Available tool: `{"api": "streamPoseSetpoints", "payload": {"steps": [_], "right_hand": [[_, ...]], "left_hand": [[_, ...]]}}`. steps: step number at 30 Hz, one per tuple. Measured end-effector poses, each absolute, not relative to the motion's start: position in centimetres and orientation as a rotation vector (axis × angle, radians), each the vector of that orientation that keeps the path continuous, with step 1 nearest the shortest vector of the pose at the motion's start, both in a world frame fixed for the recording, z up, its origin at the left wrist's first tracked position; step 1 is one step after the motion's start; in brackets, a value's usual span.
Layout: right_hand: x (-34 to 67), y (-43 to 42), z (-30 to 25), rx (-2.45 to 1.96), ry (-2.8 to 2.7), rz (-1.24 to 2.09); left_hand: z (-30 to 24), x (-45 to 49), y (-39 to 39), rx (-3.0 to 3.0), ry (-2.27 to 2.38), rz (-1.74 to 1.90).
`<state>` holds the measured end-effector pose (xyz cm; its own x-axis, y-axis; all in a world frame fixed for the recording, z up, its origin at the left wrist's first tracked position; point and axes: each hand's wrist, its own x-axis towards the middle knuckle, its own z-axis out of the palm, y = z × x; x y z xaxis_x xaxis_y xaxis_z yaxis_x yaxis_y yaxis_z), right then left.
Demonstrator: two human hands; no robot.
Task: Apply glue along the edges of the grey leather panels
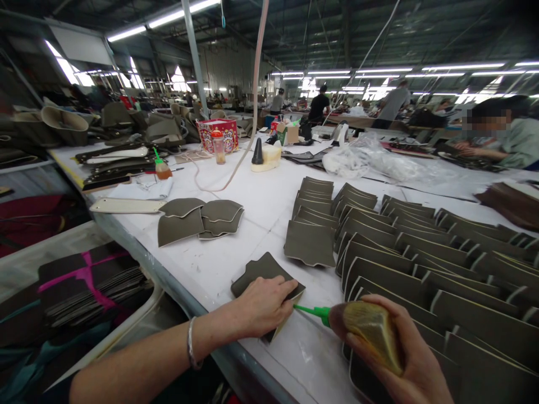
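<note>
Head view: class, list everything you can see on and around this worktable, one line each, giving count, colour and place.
table: one, white, fills the middle
cut piece: one, olive-grey, near edge, under the left hand
overlapped cut pieces: many, olive-grey, rows on the right
loose pile: several, olive-grey, left of centre
squeeze bottle: one, amber with green nozzle, in the right hand
small bottle: one, orange with green nozzle, far left
red box: one, red patterned, far end
plastic sheet: one, clear, far right
tray: one, pale, holds dark sheets, below table, left
co-worker: one, seated far right
left hand: presses on the cut piece; silver bracelet at wrist
right hand: grip closed round the squeeze bottle
</note>
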<state>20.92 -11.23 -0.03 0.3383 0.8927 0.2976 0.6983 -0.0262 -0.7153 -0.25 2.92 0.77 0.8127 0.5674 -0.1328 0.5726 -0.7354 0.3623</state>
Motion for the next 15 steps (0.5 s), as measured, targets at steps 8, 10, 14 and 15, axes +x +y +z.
{"api": "streamPoseSetpoints", "payload": {"steps": [8, 10, 14, 15], "right_hand": [[21.02, -11.25, -0.04, -1.782, -1.366, 0.248], [20.93, -11.36, -0.19, -1.775, -1.38, 0.33], [20.75, -11.34, -0.41, -1.757, -1.325, 0.313], [20.64, -11.36, -0.42, -1.764, -1.307, 0.289]], "left_hand": [[0.75, -0.19, 2.91, 2.603, 0.865, -0.023], [0.83, -0.23, 2.88, 2.603, 0.866, -0.018], [1.02, -0.31, 2.87, 2.61, 0.866, -0.006], [1.05, -0.31, 2.88, 2.609, 0.864, -0.007]]}}
